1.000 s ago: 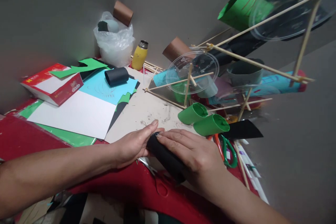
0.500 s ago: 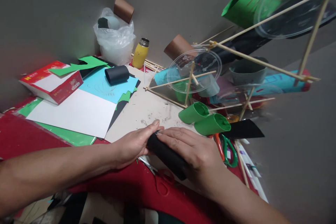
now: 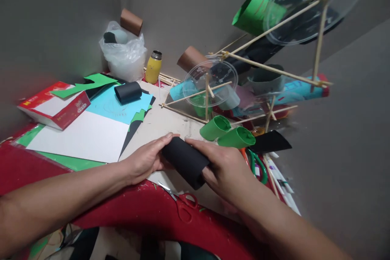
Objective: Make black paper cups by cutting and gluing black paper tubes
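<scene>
Between my two hands is a black paper tube (image 3: 185, 161), tilted and held above the table. My left hand (image 3: 152, 155) grips its far left end, thumb along the top. At the near right end, my right hand (image 3: 224, 162) holds the rim, with a finger reaching into the tube's opening and the others over the outside. Red-handled scissors (image 3: 184, 205) lie just below the tube on the red cloth. Beyond my right hand, two green paper tubes (image 3: 236, 137) lie side by side. Another black tube (image 3: 128, 92) rests on a blue sheet (image 3: 122, 109).
Left lie a white sheet (image 3: 82, 134) and a red box (image 3: 57, 105). Behind stand a plastic bag (image 3: 124, 57) and a yellow bottle (image 3: 153, 69). A stick frame (image 3: 271, 66) with clear lids rises at right, above green-handled scissors (image 3: 258, 166).
My right hand has shifted from lying over the tube to gripping its near end, a finger now inside. The tube looks rounder and more of it shows. The view has shifted too.
</scene>
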Demonstrator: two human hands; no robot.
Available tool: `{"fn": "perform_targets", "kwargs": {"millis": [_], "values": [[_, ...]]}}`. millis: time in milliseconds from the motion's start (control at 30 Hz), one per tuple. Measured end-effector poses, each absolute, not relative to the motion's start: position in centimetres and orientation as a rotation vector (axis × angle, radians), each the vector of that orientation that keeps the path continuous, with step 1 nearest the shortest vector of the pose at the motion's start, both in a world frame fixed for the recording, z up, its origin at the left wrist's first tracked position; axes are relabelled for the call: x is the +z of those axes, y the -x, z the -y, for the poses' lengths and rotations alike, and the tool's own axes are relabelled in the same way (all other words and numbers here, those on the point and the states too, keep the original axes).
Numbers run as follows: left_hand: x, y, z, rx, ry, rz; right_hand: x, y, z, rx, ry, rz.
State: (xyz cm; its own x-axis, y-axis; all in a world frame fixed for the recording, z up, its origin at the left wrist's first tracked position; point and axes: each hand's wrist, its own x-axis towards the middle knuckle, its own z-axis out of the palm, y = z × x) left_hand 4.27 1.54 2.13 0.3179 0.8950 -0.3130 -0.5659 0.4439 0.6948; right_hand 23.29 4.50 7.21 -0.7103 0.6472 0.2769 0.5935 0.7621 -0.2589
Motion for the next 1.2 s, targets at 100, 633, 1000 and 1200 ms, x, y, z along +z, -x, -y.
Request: {"fn": "perform_targets", "kwargs": {"millis": [100,633,1000,1200], "values": [[2.0,-4.1,-1.6,1.009,-0.527,-0.741,7.8,-22.8,-4.4,0.351,1.031,2.631],[2.9,-3.1,-3.6,0.934,-0.320,-0.867,4.5,-26.8,2.9,0.555,1.409,2.981],[3.0,-2.4,-2.9,0.816,-0.352,-0.684,3.5,-27.0,2.0,1.026,1.450,2.613],[1.7,-2.1,-2.7,0.797,-0.447,-0.598,3.0,-30.4,1.2,1.617,1.253,2.046]]}}
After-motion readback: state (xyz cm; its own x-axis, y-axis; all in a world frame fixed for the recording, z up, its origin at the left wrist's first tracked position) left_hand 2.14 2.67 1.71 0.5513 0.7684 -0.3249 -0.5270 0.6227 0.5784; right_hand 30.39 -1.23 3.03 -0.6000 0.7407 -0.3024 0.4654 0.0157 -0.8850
